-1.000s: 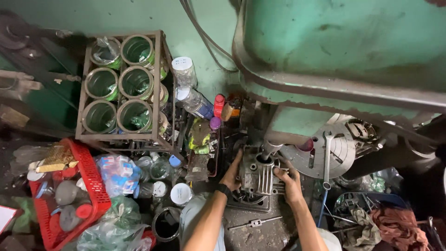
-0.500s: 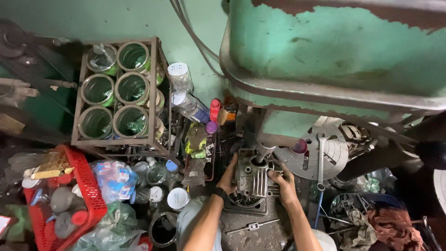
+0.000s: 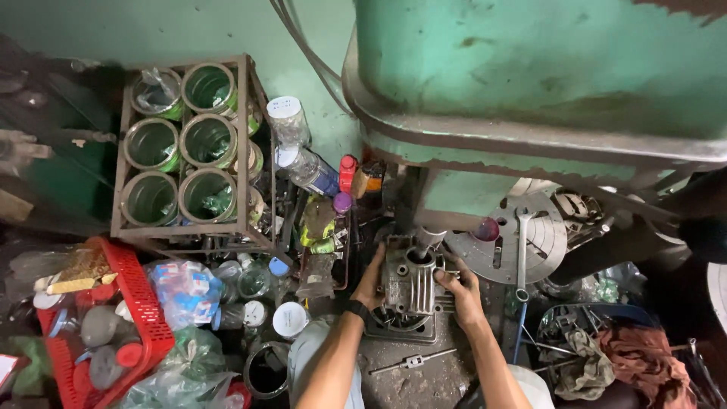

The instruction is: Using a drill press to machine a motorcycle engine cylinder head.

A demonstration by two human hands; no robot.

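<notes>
You had both hands clamped on the grey finned cast-metal engine housing, which stood on the grimy bench directly under the short steel spindle of the big chipped green machine. Your left hand, a dark band at its wrist, was wrapped around the housing's left flank, and your right hand gripped the right side, so the part seemed braced from both sides against twisting beneath the spindle. A long steel spanner lay across the round slotted metal plate just beside your right hand, within easy reach. To your left, the rusty wire rack of green tins and the red plastic basket sat well apart from the work.
</notes>
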